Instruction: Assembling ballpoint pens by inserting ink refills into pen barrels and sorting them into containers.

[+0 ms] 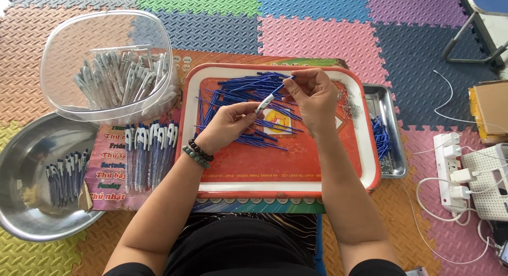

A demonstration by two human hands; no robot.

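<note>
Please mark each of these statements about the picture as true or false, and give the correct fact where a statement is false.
1. Both hands hold one pen part above the red tray. True: the left hand and right hand meet on a white pen barrel.
2. The clear plastic tub holds blue refills. False: it holds white pen barrels.
3. Blue refills lie piled on the red tray. True.
4. The round steel bowl is empty. False: several pens lie in it.
5. The beaded bracelets are on the right wrist. False: on the left.
</note>
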